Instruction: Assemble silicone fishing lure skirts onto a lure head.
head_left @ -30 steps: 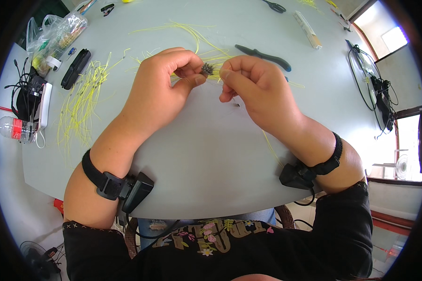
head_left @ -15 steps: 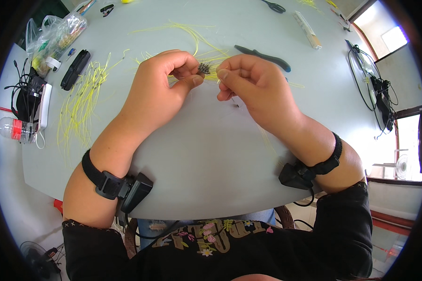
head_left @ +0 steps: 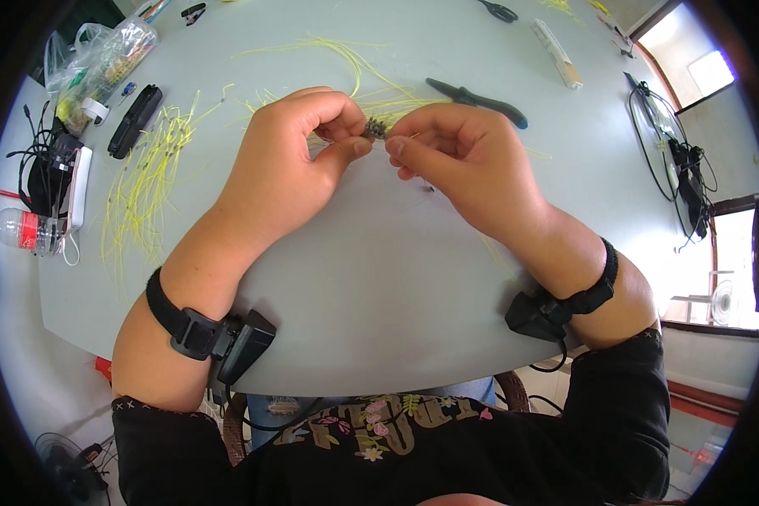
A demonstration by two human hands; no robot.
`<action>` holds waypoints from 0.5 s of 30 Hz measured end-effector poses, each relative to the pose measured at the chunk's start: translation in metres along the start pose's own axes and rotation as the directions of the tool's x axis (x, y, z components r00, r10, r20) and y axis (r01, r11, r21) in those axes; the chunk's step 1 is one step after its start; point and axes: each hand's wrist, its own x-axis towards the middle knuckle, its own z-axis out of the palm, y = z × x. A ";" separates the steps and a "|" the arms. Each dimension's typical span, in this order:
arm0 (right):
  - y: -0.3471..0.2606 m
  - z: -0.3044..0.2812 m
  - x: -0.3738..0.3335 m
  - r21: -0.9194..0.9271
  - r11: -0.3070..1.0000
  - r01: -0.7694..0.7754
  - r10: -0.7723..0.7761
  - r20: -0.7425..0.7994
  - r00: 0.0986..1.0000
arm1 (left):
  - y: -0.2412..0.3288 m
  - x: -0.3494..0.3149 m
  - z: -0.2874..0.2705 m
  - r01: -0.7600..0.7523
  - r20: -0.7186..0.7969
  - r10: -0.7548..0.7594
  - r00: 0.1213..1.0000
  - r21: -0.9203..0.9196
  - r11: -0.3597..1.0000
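Note:
Between thumb and fingers my left hand [head_left: 312, 139] pinches a small, knobbly dark-grey cluster [head_left: 375, 128]; yellow strands [head_left: 396, 105] lie just behind it. My right hand [head_left: 447, 148] is closed in a pinch right beside that cluster, its thumb and index fingertips almost against it. What sits in those fingertips is too small to make out, though a thin yellow line shows near them. A tiny dark piece [head_left: 428, 189] lies on the table below the right fingers. Behind the right hand rests a pair of dark-handled pliers [head_left: 481, 101], partly covered.
On the grey table [head_left: 354, 287], a bundle of thin yellow strands [head_left: 156, 169] lies left, near a black case [head_left: 135, 122]. Farther out are a plastic bag [head_left: 114, 63], a bottle [head_left: 25, 229] and a power strip [head_left: 80, 190]. Scissors [head_left: 499, 11], a long box [head_left: 557, 52] and black cables [head_left: 687, 169] lie right.
The right fingertips have come a little left, up to the cluster. The cluster has shifted slightly right and down and shows more beyond the left fingers.

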 end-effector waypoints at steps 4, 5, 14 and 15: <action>0.008 -0.001 0.003 -0.010 0.993 0.116 -0.117 -0.051 0.992 | -0.002 0.001 0.002 -0.028 0.004 0.028 1.000 -0.011 1.000; 0.008 -0.002 0.003 -0.051 0.991 0.127 -0.129 -0.039 0.991 | -0.002 0.001 0.003 -0.051 -0.021 0.050 0.999 -0.023 0.998; -0.001 -0.006 0.002 -0.251 0.957 0.142 -0.139 0.030 0.990 | 0.003 0.002 0.001 0.006 0.013 -0.007 1.000 0.064 0.998; 0.000 -0.006 0.003 -0.258 0.955 0.146 -0.144 0.026 0.989 | 0.003 0.002 0.001 0.006 0.012 -0.007 1.000 0.065 0.998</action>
